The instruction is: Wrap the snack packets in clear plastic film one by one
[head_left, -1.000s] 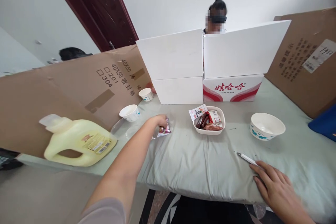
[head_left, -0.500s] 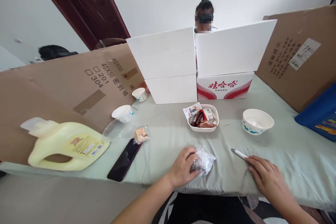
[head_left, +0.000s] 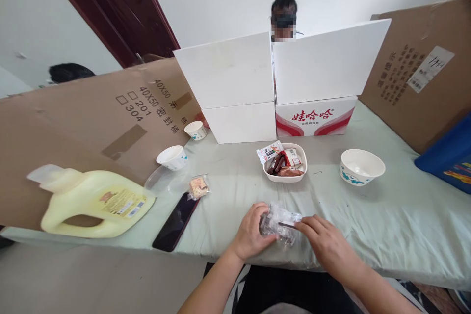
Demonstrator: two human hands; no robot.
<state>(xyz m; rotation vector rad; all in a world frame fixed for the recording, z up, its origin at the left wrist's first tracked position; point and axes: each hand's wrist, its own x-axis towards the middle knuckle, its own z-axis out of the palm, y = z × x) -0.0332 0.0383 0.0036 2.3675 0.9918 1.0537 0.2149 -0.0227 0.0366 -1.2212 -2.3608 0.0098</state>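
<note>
My left hand (head_left: 253, 233) is closed around the left side of a crumpled clear plastic wrapper (head_left: 281, 213), which lies near the table's front edge. What the wrapper contains is hard to make out. Between the fingers of my right hand (head_left: 327, 243) is a slim, pen-like tool (head_left: 289, 225); its thin tip reaches left over the wrapper. Its exact kind does not show. Just beyond both hands stands a white tray (head_left: 285, 178) of packaged snacks, including a white packet (head_left: 270, 152) and brown-wrapped pieces (head_left: 290, 171).
A white paper bowl (head_left: 361, 167) stands right, a blue container (head_left: 449, 157) beyond it. Leftward are a phone (head_left: 175, 223), wrapped snack (head_left: 198, 187), yellow jug (head_left: 99, 201) and two paper cups (head_left: 172, 157). White boxes (head_left: 239, 125) and cardboard (head_left: 147, 108) wall the table; a person (head_left: 284, 12) sits behind.
My right hand has picked the slim tool up off the table and brought it left, onto the wrapper. My left hand keeps its hold on the wrapper.
</note>
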